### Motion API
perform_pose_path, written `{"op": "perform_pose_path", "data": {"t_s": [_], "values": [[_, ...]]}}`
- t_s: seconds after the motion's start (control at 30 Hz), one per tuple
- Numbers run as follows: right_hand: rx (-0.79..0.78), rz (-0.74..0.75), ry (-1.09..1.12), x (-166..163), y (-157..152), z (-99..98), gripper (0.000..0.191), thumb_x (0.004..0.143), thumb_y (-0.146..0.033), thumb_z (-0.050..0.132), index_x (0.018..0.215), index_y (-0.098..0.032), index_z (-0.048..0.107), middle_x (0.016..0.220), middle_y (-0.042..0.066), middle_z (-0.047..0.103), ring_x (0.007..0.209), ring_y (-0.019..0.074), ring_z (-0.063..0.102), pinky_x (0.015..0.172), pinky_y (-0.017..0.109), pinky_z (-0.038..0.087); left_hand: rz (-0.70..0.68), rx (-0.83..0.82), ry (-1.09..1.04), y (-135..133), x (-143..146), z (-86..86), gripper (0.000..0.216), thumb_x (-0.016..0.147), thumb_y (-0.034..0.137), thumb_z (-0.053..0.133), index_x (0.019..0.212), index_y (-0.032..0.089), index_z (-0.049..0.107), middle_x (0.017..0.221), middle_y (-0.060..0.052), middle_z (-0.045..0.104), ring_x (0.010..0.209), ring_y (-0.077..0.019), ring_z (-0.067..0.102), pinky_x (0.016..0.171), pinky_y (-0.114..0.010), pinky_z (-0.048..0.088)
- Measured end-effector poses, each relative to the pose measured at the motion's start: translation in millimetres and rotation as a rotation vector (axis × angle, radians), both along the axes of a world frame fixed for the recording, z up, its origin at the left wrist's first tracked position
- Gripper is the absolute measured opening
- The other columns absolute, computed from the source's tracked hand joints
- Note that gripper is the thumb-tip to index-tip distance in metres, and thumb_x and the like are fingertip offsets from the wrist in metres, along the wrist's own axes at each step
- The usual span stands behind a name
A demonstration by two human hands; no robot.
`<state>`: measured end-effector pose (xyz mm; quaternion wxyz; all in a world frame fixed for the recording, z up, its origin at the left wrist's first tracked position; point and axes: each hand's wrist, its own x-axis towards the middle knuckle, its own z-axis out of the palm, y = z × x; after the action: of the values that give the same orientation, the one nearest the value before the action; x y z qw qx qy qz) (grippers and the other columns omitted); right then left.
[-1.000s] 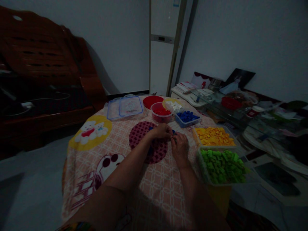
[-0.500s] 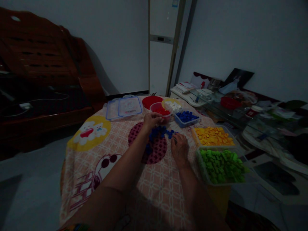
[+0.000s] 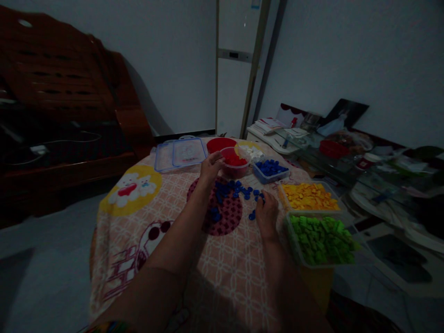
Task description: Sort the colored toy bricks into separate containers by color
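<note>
On the patterned tablecloth point(image 3: 225, 259), small blue plastic pieces point(image 3: 237, 188) lie scattered, several of them over a dark pink circle. My left hand point(image 3: 211, 169) is at the left side of a clear bowl point(image 3: 234, 171) with red pieces inside. Its fingers are stretched out and apart; whether they touch the bowl's rim I cannot tell. Further right, my right hand point(image 3: 267, 210) rests low over the cloth, its fingers bent in on blue pieces at the fingertips. One loose blue piece point(image 3: 252, 215) lies just left of that hand.
A box of blue pieces point(image 3: 270, 170) stands behind my right hand. To the right are boxes of yellow pieces point(image 3: 310, 196) and green pieces point(image 3: 322, 238). White pieces point(image 3: 253, 152), a red basin point(image 3: 222, 144) and clear lids point(image 3: 189, 152) lie at the back.
My left hand has drawn back leftwards from over the red bowl, its fingers now spread. Slightly rightwards, my right hand has moved, and some blue pieces lie further right than before.
</note>
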<state>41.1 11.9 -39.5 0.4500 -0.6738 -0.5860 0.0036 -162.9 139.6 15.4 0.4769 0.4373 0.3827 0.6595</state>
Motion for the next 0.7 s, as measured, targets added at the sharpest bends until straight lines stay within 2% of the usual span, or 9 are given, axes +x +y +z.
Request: {"op": "perform_pose_path", "data": {"t_s": [0.2, 0.43, 0.6, 0.67, 0.7], "values": [[-0.086, 0.071, -0.012, -6.6, 4.5, -0.4, 0.038, 0.090, -0.019, 0.044, 0.118, -0.009, 0.067, 0.118, 0.018, 0.068, 0.111, 0.0269, 0.059, 0.104, 0.041, 0.041, 0.034, 0.013, -0.029, -1.1, -16.0, 7.6, 0.042, 0.064, 0.024, 0.075, 0.104, 0.013, 0.068, 0.106, -0.011, 0.072, 0.101, -0.0232, 0.070, 0.097, -0.045, 0.054], [-0.145, 0.211, -0.023, -37.3, 28.5, 3.4, 0.040, 0.089, -0.017, 0.045, 0.121, -0.012, 0.068, 0.125, 0.016, 0.067, 0.118, 0.0246, 0.058, 0.108, 0.038, 0.040, 0.005, 0.012, -0.020, -7.9, -11.4, 13.4, 0.034, 0.064, 0.023, 0.072, 0.096, 0.014, 0.070, 0.091, -0.006, 0.074, 0.084, -0.0184, 0.072, 0.091, -0.043, 0.057], [-0.022, 0.401, 0.110, -41.1, 41.8, 10.1, 0.039, 0.092, -0.026, 0.043, 0.118, -0.016, 0.070, 0.126, 0.012, 0.068, 0.120, 0.0215, 0.060, 0.107, 0.035, 0.043, -0.022, 0.024, -0.016, -10.6, -12.3, 15.5, 0.030, 0.065, 0.023, 0.070, 0.093, 0.013, 0.070, 0.088, -0.006, 0.074, 0.079, -0.0177, 0.072, 0.088, -0.042, 0.058], [0.046, 0.387, 0.189, -31.3, 38.2, 11.1, 0.040, 0.092, -0.027, 0.041, 0.116, -0.017, 0.072, 0.122, 0.011, 0.071, 0.116, 0.0211, 0.063, 0.104, 0.035, 0.045, -0.027, 0.025, -0.017, -11.4, -14.3, 16.2, 0.029, 0.066, 0.023, 0.070, 0.093, 0.013, 0.069, 0.084, -0.005, 0.074, 0.078, -0.0172, 0.071, 0.088, -0.041, 0.058], [0.055, 0.330, 0.212, -24.5, 34.7, 11.0, 0.041, 0.091, -0.027, 0.041, 0.114, -0.016, 0.072, 0.119, 0.011, 0.072, 0.113, 0.0217, 0.064, 0.102, 0.035, 0.047, -0.027, 0.026, -0.020, -11.8, -15.3, 16.6, 0.029, 0.066, 0.023, 0.069, 0.093, 0.013, 0.069, 0.082, -0.005, 0.073, 0.077, -0.0169, 0.071, 0.088, -0.041, 0.058]]}}
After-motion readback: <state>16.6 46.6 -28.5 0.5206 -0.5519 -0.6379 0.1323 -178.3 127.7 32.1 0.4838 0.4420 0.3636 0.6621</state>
